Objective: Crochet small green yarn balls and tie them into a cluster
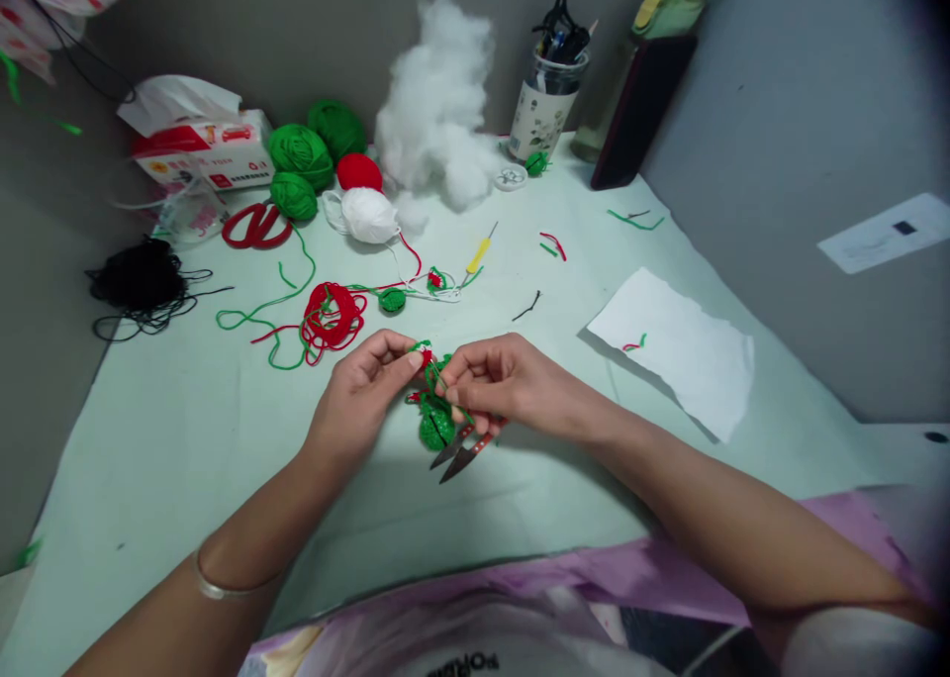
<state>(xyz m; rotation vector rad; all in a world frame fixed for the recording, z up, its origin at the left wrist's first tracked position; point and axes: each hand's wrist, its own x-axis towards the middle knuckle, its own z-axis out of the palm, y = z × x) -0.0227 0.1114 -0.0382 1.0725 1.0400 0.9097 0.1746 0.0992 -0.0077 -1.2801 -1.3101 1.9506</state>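
Note:
Both hands meet over the middle of the pale green table. My left hand pinches the red and green top of a small crocheted piece, whose green leaves hang below. My right hand is closed on the same piece from the right, and also holds thread snips whose dark blades point down and left under the palm. A tangle of red and green yarn lies just beyond my left hand.
At the back are green yarn balls, a red ball, a white ball, white stuffing, a tissue box, red scissors and a pen jar. Black thread lies left, white paper right, a yellow-handled hook centre.

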